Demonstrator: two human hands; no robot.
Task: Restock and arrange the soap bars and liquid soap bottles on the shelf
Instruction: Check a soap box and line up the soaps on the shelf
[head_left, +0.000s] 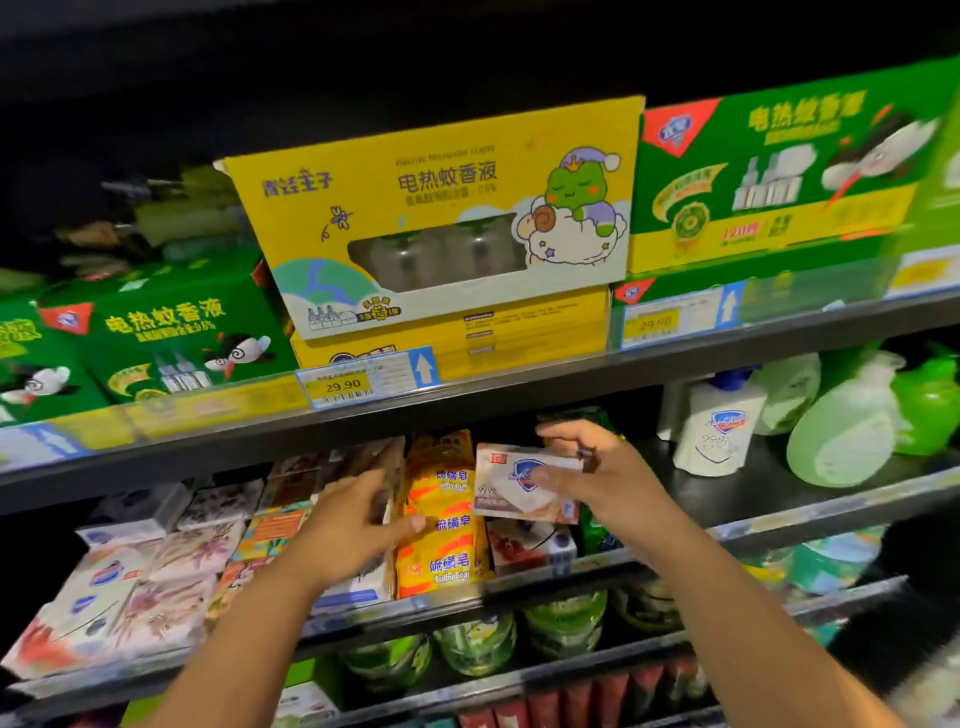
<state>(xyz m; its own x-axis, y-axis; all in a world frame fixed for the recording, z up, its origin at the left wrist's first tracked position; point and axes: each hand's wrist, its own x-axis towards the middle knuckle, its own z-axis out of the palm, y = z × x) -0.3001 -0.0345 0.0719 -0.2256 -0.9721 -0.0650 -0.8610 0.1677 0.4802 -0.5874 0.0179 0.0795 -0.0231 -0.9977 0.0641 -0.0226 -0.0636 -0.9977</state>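
Note:
My right hand grips a white boxed soap bar with a blue shield logo, holding it in front of the middle shelf above a red-and-white soap box. My left hand reaches to the stacked soap boxes just left of the yellow-orange sulfur soap packs; its thumb touches the yellow packs. To the right on the same shelf stand a white pump bottle of liquid soap and green soap bottles.
Rows of white and floral soap boxes fill the shelf's left side. The shelf above holds yellow and green mosquito-liquid cartons with price tags. Green tubs sit on the shelf below.

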